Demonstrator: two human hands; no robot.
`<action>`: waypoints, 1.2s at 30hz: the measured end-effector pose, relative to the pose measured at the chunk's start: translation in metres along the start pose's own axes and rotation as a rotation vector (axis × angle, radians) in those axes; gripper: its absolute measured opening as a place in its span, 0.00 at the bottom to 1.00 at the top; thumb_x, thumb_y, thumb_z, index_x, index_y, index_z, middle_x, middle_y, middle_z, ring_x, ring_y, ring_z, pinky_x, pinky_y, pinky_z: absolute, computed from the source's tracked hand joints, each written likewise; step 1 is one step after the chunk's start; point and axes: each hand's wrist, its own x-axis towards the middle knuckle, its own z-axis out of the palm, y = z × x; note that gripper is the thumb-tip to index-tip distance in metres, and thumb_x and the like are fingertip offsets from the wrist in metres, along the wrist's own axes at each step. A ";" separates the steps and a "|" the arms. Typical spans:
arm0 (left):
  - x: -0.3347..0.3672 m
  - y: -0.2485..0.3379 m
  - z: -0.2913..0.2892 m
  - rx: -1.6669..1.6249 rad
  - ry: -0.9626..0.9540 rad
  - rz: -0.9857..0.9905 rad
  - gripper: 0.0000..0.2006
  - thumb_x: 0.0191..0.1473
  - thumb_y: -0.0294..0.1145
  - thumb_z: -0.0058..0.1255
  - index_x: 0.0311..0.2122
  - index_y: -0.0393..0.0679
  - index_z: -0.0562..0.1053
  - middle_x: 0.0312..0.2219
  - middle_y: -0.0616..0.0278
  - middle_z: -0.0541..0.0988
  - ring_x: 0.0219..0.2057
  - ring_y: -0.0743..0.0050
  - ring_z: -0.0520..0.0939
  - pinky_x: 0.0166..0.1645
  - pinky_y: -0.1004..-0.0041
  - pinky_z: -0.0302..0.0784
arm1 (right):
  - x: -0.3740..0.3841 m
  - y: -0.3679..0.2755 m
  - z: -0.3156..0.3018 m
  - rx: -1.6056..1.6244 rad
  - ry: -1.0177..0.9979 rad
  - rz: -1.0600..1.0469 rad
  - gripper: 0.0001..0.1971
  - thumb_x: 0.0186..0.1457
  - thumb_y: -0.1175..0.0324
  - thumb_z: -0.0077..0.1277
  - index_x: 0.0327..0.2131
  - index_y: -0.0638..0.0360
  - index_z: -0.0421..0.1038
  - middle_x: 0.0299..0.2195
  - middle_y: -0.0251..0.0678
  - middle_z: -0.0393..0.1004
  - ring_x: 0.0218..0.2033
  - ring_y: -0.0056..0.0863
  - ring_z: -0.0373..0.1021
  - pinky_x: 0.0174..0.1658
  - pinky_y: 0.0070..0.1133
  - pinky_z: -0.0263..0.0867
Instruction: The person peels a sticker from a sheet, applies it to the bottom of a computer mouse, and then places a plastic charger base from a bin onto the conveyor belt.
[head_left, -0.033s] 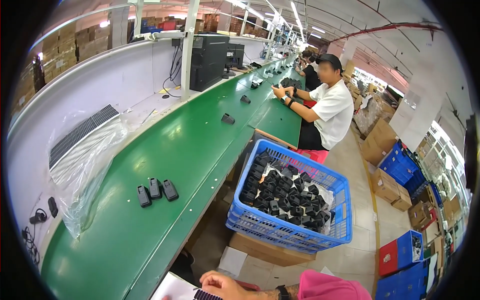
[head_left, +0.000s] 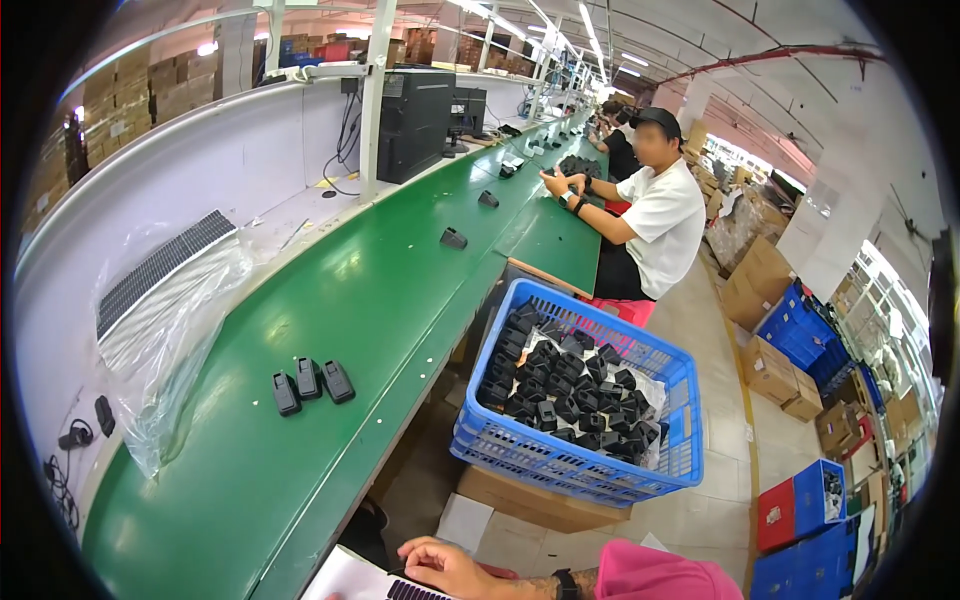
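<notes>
At the lower edge my right hand point(head_left: 447, 566) bends its fingers together over a white sheet point(head_left: 350, 576) that carries a row of small black stickers point(head_left: 412, 591). Its fingertips are close to the stickers; whether something thin is pinched there I cannot make out. Of my left hand only a sliver of skin shows at the bottom edge by the sheet, its fingers hidden. Ahead on the green bench point(head_left: 300, 480) three black plastic housings point(head_left: 310, 381) lie side by side.
A blue plastic crate point(head_left: 575, 484) full of black plastic parts point(head_left: 560, 385) stands right of the bench on a carton. A plastic bag with sticker sheets point(head_left: 170, 290) lies at the left. Farther along sits a co-worker point(head_left: 660, 210); two single black parts point(head_left: 454, 238) lie midway.
My right hand's fingers have shifted slightly over the sheet. The co-worker's hands have moved a little and look more spread. The whole view has shifted slightly.
</notes>
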 end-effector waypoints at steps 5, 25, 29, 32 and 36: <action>-0.006 0.006 0.009 -0.019 0.040 0.034 0.32 0.50 0.37 0.58 0.56 0.39 0.57 0.49 0.49 0.67 0.43 0.61 0.71 0.43 0.63 0.75 | -0.017 -0.018 0.003 0.006 -0.188 0.119 0.05 0.54 0.70 0.54 0.29 0.60 0.71 0.52 0.41 0.66 0.48 0.26 0.65 0.50 0.24 0.62; 0.019 0.021 0.080 0.199 -0.523 -0.040 0.28 0.44 0.31 0.61 0.52 0.38 0.68 0.62 0.44 0.54 0.65 0.53 0.53 0.64 0.63 0.49 | 0.014 -0.081 -0.012 0.493 0.124 0.248 0.05 0.56 0.75 0.51 0.36 0.62 0.69 0.32 0.32 0.73 0.34 0.18 0.70 0.40 0.17 0.67; 0.012 0.026 0.073 0.459 -0.578 0.173 0.34 0.42 0.25 0.58 0.57 0.33 0.60 0.57 0.47 0.61 0.52 0.60 0.70 0.55 0.67 0.65 | 0.010 -0.062 -0.001 0.416 -0.026 0.269 0.06 0.57 0.71 0.52 0.37 0.59 0.69 0.31 0.28 0.72 0.33 0.14 0.68 0.38 0.13 0.65; 0.001 0.022 0.073 0.293 -0.502 0.005 0.40 0.38 0.25 0.58 0.60 0.33 0.57 0.57 0.50 0.62 0.59 0.59 0.63 0.62 0.66 0.56 | 0.006 -0.059 -0.003 0.385 -0.068 0.259 0.05 0.57 0.71 0.52 0.36 0.59 0.69 0.30 0.27 0.71 0.31 0.13 0.67 0.36 0.12 0.63; 0.002 0.020 0.072 0.312 -0.533 0.023 0.41 0.38 0.30 0.60 0.60 0.32 0.58 0.57 0.50 0.62 0.58 0.59 0.63 0.62 0.67 0.56 | 0.003 -0.068 -0.006 0.375 -0.083 0.271 0.05 0.57 0.71 0.51 0.35 0.60 0.68 0.30 0.27 0.71 0.31 0.13 0.67 0.35 0.13 0.63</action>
